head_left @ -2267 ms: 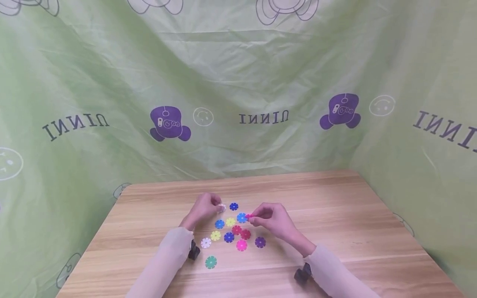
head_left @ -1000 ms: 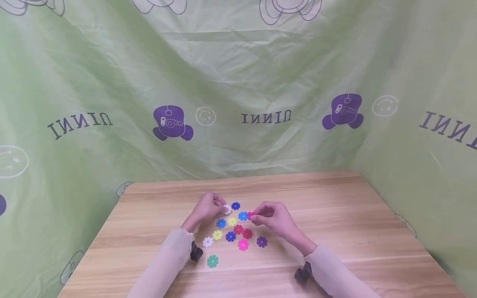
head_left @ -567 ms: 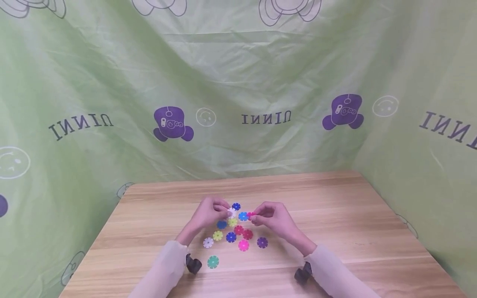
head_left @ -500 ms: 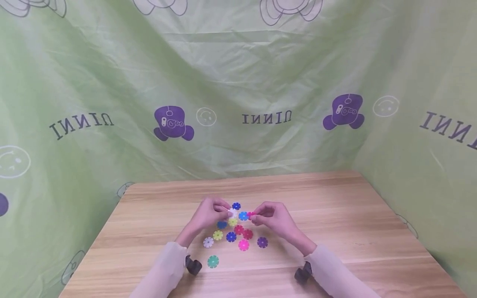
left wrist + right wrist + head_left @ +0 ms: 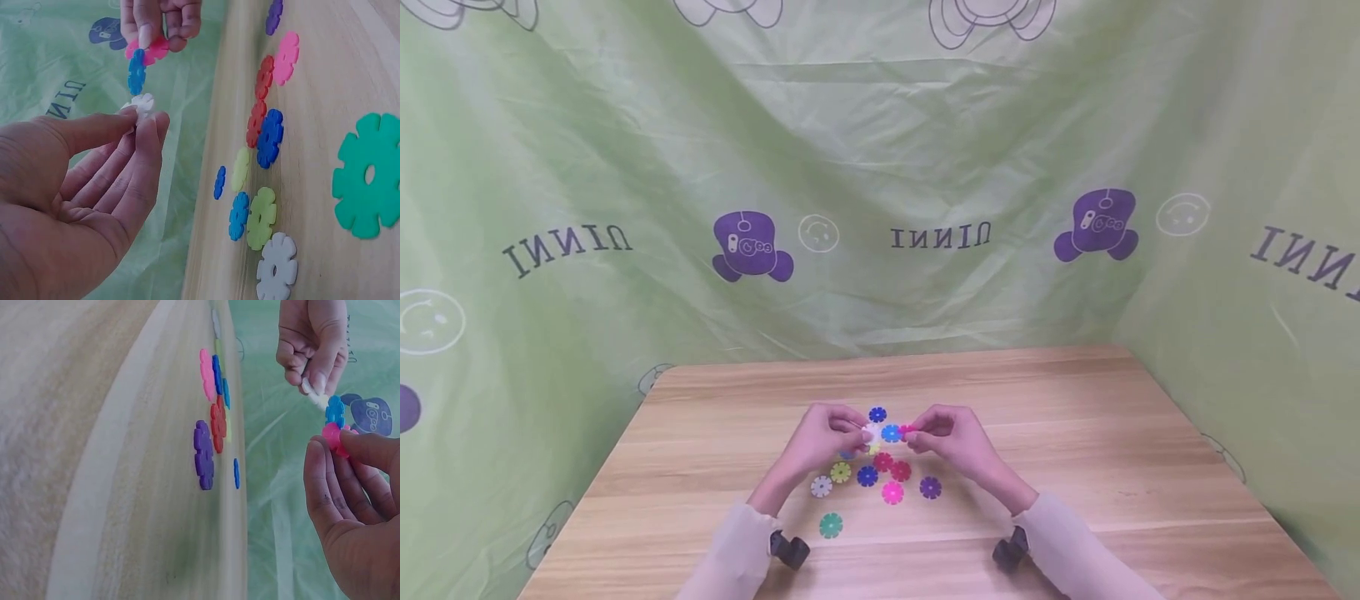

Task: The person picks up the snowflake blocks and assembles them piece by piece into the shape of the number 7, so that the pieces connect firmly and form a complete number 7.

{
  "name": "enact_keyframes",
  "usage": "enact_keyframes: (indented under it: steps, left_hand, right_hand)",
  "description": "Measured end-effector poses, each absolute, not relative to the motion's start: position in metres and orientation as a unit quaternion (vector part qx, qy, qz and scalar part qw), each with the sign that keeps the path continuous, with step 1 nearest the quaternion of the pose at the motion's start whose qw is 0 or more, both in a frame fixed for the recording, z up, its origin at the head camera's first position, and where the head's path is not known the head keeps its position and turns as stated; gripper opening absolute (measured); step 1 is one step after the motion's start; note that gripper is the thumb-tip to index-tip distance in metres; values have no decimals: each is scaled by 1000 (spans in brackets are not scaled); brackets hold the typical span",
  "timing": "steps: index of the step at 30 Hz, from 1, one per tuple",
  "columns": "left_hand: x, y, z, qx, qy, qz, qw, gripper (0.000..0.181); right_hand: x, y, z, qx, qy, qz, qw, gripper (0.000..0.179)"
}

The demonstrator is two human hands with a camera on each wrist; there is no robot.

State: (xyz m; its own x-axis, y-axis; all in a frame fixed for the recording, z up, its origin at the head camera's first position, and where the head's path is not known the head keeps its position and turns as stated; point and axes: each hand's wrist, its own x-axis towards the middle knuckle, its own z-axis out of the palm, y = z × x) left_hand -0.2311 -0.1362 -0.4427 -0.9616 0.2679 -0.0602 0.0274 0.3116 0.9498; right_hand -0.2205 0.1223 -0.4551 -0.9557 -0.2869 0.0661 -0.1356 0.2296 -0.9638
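Note:
Between thumb and fingertips, my left hand pinches a white notched snowflake disc. My right hand pinches a pink snowflake disc, which is joined edge to edge with a light blue disc. Both hands hold these pieces above the table. In the left wrist view the white disc is right at the free edge of the light blue one; whether their slots engage I cannot tell. Fingers cover part of the white and pink discs.
Loose discs lie on the wooden table below the hands: green, purple, pink, white, dark blue, plus several red, yellow and blue ones. Green printed cloth surrounds the table.
My left hand has moved right and slightly nearer, bringing the white disc up to the light blue disc. My right hand has stayed almost still with the joined pink and blue discs.

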Motion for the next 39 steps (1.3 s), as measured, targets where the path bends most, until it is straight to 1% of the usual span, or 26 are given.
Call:
enact_keyframes:
  steps: [8, 19, 31, 39]
  left_hand:
    - [-228, -139, -445, 84, 796, 589, 114, 21]
    - [-222, -136, -445, 99, 791, 594, 112, 20]
    - [-216, -135, -449, 106, 831, 539, 89, 16]
    - [-209, -130, -448, 119, 858, 497, 50, 12]
  right_hand:
    - [-218, 122, -455, -134, 784, -603, 61, 20]
    - [-218, 123, -458, -134, 788, -597, 65, 20]
    - [-218, 121, -459, -128, 795, -589, 72, 19]
    - [-217, 120, -459, -132, 795, -588, 75, 18]
